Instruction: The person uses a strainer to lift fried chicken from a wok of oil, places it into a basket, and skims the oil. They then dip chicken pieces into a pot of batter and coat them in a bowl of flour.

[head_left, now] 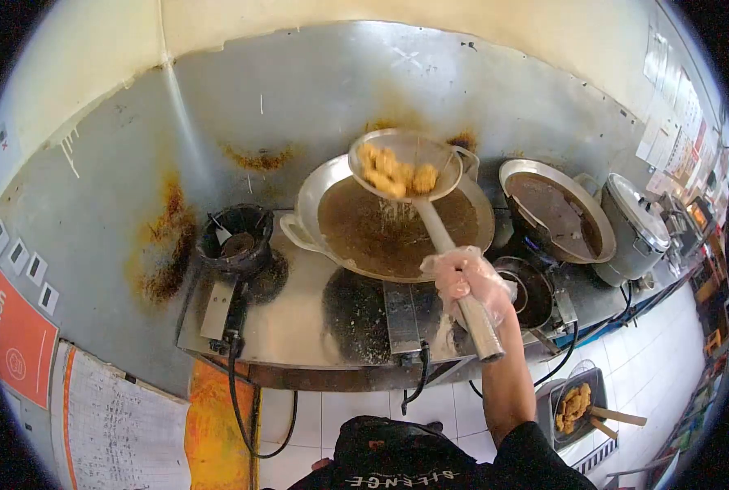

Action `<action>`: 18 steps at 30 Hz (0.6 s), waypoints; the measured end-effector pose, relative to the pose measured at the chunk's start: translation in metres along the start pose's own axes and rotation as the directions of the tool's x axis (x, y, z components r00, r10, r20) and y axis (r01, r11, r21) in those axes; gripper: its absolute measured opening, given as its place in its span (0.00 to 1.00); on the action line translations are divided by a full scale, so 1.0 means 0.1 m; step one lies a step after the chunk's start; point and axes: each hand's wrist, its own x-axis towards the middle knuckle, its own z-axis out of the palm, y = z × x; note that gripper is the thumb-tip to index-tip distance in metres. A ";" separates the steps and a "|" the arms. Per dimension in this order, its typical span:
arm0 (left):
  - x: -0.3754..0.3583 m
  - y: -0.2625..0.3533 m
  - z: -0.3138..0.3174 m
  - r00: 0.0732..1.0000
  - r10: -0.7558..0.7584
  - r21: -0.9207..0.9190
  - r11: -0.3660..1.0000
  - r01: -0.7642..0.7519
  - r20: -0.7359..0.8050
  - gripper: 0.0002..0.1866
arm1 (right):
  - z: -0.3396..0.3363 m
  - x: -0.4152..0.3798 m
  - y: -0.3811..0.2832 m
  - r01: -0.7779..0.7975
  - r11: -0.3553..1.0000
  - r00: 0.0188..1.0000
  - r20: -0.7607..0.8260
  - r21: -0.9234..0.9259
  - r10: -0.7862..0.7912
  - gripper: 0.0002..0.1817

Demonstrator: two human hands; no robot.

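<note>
Holding the strainer (pixel 426 149) over the big pan (pixel 308 206) with the right hand (pixel 469 282), with fingers (pixel 456 287) clamped around its handle (pixel 436 226) and no telling about the left (pixel 322 463), could maybe spill fried bits (pixel 393 173) and splash oil (pixel 364 233) if twisted.

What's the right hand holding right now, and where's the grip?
The right hand holds the strainer by its handle, with the handle's end sticking out past the grip.

Right hand (pixel 468 282) gloved, arm (pixel 507 380) outstretched
</note>
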 end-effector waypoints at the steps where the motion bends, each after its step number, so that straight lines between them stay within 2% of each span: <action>1: -0.02 0.01 -0.05 1.000 0.005 0.010 1.000 -0.005 -0.003 0.13 | 0.06 -0.06 -0.07 0.130 0.956 0.991 0.047 -0.263 -0.122 0.14; 2: -0.04 -0.01 -0.07 1.000 0.007 0.021 1.000 -0.007 -0.003 0.13 | 0.07 0.02 -0.17 0.125 0.980 0.991 -0.029 -0.156 -0.131 0.10; 4: -0.08 0.00 -0.14 1.000 0.015 0.029 0.999 -0.015 -0.007 0.13 | 0.25 -0.13 -0.46 0.253 0.965 0.960 0.144 -0.064 -0.242 0.11; 6: -0.08 0.04 -0.21 1.000 0.024 0.046 0.999 -0.023 -0.012 0.13 | 0.28 -0.08 -0.77 0.125 0.982 0.970 0.189 0.142 -0.151 0.10; 7: -0.06 0.04 -0.20 1.000 0.028 0.049 0.998 -0.027 -0.014 0.13 | 0.38 -0.13 -0.85 0.111 0.969 0.972 0.177 0.222 -0.152 0.10; 10: 0.03 0.09 -0.21 0.999 0.040 0.056 0.998 -0.038 -0.024 0.13 | 0.38 -0.19 -0.83 0.129 0.951 0.965 0.184 0.282 -0.185 0.10; 12: 0.11 0.15 -0.18 0.999 0.043 0.041 0.998 -0.042 -0.028 0.13 | 0.21 -0.19 -0.61 0.074 0.952 0.979 0.161 0.296 -0.126 0.11; 13: 0.16 0.21 -0.19 0.999 0.047 -0.028 0.999 -0.047 0.003 0.12 | 0.14 -0.21 -0.47 0.095 0.983 0.989 0.097 0.158 -0.111 0.11; 14: 0.15 0.23 -0.15 0.998 0.052 0.023 0.998 -0.051 -0.028 0.13 | 0.08 -0.24 -0.32 0.104 0.994 0.994 0.030 0.016 -0.104 0.11; 16: 0.21 0.27 -0.06 0.994 0.067 0.128 0.990 -0.055 -0.091 0.14 | -0.05 -0.32 -0.07 -0.022 0.999 0.995 -0.096 0.029 0.025 0.11; 17: 0.19 0.25 -0.07 0.981 0.118 0.192 0.977 -0.087 -0.157 0.14 | -0.07 -0.33 -0.01 -0.073 0.997 0.992 -0.098 0.020 0.074 0.11; 18: 0.18 0.26 -0.08 0.987 0.093 0.166 0.984 -0.071 -0.129 0.14 | -0.09 -0.34 0.04 -0.122 0.993 0.987 -0.103 0.012 0.122 0.10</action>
